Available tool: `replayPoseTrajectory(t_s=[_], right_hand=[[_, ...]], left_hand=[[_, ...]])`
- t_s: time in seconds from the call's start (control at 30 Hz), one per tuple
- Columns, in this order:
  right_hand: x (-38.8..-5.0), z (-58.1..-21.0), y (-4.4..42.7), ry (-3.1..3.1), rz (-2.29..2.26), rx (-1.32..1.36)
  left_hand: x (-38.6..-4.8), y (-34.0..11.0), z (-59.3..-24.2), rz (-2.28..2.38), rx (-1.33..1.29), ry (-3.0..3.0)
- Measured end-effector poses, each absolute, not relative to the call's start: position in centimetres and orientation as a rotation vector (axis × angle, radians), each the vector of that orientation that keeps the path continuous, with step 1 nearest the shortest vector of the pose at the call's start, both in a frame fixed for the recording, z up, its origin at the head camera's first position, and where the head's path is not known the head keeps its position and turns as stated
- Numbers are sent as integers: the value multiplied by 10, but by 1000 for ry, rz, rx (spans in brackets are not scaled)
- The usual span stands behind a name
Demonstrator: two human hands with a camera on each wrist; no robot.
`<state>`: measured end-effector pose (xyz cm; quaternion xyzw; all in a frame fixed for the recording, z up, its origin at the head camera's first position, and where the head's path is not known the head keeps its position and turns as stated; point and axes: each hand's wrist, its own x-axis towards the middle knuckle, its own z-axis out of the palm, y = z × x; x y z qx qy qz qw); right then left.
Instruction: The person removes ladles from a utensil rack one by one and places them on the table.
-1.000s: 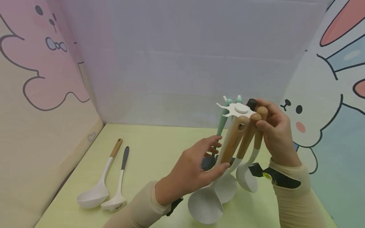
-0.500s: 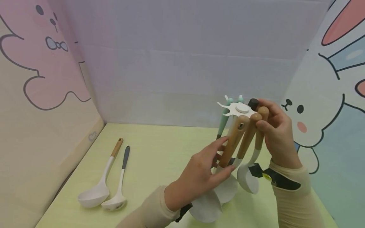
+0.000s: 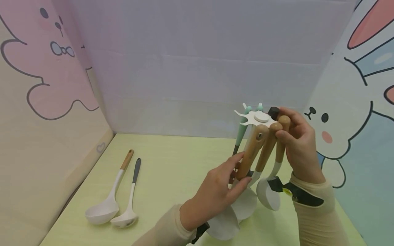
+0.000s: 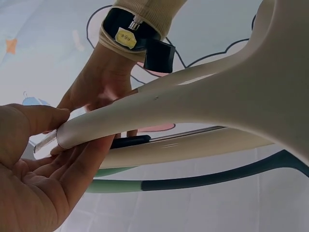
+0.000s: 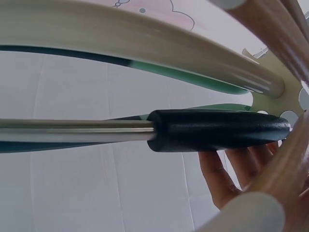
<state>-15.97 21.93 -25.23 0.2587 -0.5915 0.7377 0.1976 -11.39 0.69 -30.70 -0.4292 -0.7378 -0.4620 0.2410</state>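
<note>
A white notched utensil rack stands at the right, with several kitchen utensils hanging around it. My left hand holds the lower end of a wooden handle at the front; this utensil has a broad white head, partly behind my wrist. At the rack's top, my right hand has its thumb on the wooden handles and its fingers against a black handle. Green handles hang at the far side. The rack's post is mostly hidden.
On the left of the yellow table lie a white ladle with a wooden handle and a smaller white utensil with a grey handle. A grey-white wall stands behind; cartoon-printed panels flank both sides.
My left hand has moved right and slightly up, and its fingers and thumb have closed on the front wooden handle. My right hand and the rack have stayed nearly still.
</note>
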Motion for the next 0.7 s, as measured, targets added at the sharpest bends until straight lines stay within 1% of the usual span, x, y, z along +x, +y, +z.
replayPoseTrajectory(t_s=[0.7], right_hand=[[-161, -253, 219, -1656, 2058, 734]], left_hand=[[-111, 6, -308, -1282, -1204, -2093]])
